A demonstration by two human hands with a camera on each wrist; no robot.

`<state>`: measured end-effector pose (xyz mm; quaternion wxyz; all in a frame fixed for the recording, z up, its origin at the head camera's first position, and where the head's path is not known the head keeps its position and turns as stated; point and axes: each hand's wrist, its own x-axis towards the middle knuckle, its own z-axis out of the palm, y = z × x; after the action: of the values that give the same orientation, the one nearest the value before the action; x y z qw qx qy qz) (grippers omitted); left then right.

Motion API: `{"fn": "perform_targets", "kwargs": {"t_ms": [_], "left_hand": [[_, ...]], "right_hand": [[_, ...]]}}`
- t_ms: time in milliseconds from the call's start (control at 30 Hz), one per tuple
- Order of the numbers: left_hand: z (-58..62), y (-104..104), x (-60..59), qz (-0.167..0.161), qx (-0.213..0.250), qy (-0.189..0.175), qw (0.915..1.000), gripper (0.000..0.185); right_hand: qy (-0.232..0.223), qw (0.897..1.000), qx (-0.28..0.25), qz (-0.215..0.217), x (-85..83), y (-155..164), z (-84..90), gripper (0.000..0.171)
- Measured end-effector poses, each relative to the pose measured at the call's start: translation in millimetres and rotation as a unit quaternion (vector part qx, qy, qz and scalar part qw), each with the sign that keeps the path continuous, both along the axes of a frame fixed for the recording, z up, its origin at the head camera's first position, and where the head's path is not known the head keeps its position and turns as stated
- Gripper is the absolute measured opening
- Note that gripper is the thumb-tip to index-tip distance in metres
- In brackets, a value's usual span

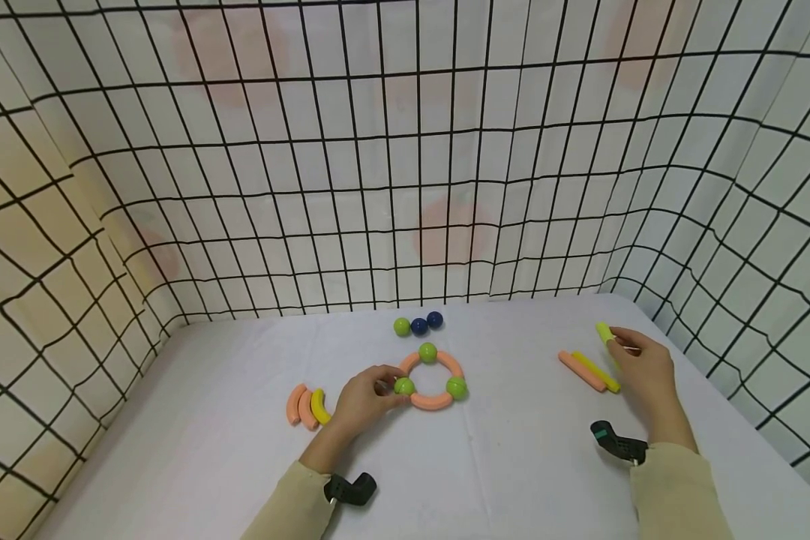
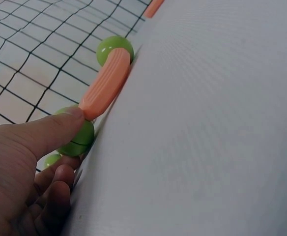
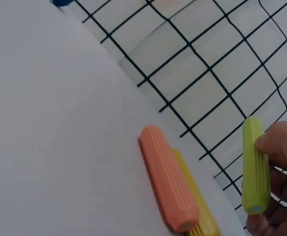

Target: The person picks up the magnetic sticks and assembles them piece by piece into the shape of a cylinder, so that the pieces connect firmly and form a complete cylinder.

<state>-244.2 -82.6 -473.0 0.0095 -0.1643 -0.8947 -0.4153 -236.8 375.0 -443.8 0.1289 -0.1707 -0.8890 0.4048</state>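
Surface: white table (image 1: pixel 513 465), wire-grid walls.
Left hand (image 1: pixel 364 397): pinches green ball (image 1: pixel 404 386) of ring.
Right hand (image 1: pixel 644 367): holds lime stick (image 1: pixel 604 334).

Both arms wear loose, pale tan sleeves (image 1: pixel 675 487) that end at the wrists, well behind the fingers (image 1: pixel 385 384). A small black camera mount sits strapped at each cuff: the left one (image 1: pixel 351 489) is plain black, the right one (image 1: pixel 617 442) shows a teal-green patch on its end nearest the fingers.

Both hands (image 1: pixel 367 397) (image 1: pixel 641 367) lie forward, fingers curled, apparently both pinching
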Motion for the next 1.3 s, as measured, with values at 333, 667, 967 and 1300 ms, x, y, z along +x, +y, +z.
{"fn": "perform_targets", "kwargs": {"t_ms": [333,667,967,1300], "left_hand": [[0.0,1,0.1,0.0,-0.003,-0.002,1.0,0.035],[0.3,0,1.6,0.001,-0.001,-0.005,1.0,0.036],[-1.6,0,0.0,-0.001,-0.001,-0.003,1.0,0.036],[-3.1,0,-1.4,0.002,-0.008,0.003,1.0,0.034]], "right_hand": [[0.013,0.998,-0.054,0.038,-2.7,-21,9.4,0.058],[0.08,0.985,-0.09,0.12,-7.7,-59,18.5,0.05],[0.117,0.967,-0.13,0.186,-21.5,-103,20.2,0.041],[0.115,0.961,-0.147,0.206,-37.0,-143,25.9,0.039]]}}
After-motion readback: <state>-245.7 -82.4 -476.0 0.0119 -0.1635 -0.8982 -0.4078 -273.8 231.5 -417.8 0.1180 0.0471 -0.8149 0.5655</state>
